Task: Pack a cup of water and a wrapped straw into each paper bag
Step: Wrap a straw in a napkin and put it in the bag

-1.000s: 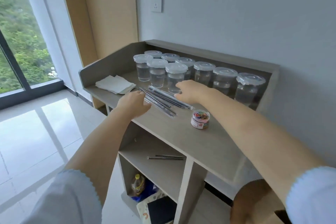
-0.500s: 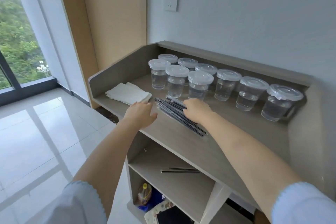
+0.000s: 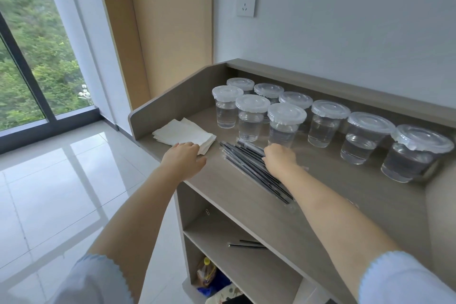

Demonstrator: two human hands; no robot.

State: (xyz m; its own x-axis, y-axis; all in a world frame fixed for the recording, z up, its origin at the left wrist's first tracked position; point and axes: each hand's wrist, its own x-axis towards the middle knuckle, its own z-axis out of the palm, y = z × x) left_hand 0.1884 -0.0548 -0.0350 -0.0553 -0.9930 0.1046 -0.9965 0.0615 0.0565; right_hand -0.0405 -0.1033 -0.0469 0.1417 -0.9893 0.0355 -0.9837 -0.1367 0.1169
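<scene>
L hand (image 3: 183,158) at counter (image 3: 320,195) edge, fingertips touching bags (image 3: 183,134), grip unclear. R hand (image 3: 280,159) curled on straws (image 3: 249,168) mid-counter; pinch can't tell. Lidded cups (image 3: 286,123) w/ water in rows behind.

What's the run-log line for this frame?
left hand: resting on paper bag stack | right hand: on wrapped straws, fingers hidden | lidded water cups: all on counter | packed: none visible
</scene>
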